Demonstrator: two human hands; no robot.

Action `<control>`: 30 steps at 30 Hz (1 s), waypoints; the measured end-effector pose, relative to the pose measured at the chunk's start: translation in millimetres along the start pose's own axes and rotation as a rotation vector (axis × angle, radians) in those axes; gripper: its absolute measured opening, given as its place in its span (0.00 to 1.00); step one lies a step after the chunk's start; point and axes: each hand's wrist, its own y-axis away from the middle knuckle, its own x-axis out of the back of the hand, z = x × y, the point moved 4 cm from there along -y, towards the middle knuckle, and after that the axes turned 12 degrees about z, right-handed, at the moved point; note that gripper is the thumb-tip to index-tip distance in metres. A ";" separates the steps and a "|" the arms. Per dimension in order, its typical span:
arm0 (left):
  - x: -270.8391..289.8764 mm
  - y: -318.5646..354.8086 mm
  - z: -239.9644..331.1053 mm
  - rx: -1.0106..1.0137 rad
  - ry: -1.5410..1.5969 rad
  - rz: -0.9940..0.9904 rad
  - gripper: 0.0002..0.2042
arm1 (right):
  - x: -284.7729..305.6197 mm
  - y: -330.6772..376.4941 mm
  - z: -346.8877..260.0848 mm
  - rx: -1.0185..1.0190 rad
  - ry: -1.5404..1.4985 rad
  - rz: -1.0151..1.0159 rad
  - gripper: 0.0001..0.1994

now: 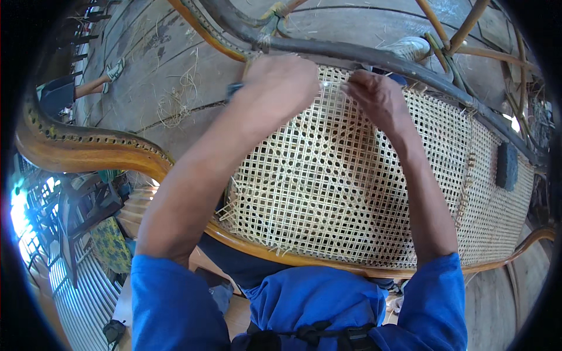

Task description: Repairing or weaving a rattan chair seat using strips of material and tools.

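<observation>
A panel of woven cane webbing [328,187] stretches across a curved wooden furniture frame [263,248] in front of me. At its far edge, beside the dark far rail [363,55], both hands are at work close together. My left hand [284,82] is closed, slightly blurred, with its fingertips turned away from view at the panel's upper left corner. My right hand [379,99] is bent down at the same edge, its fingers pinched against the cane. What either hand grips is hidden. Short loose cane ends stick out along the panel's edges.
A dark block [507,167] rests on the cane at the right. Loose cane strands [174,108] lie on the plank floor. The frame's curved arm [88,149], with a row of holes, reaches left. Wooden poles [462,35] stand at the far right. Another person's leg [91,88] shows far left.
</observation>
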 end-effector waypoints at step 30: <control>-21.4 4.0 -11.9 0.090 0.059 -0.122 0.12 | -17.3 6.7 19.9 0.617 0.436 0.313 0.09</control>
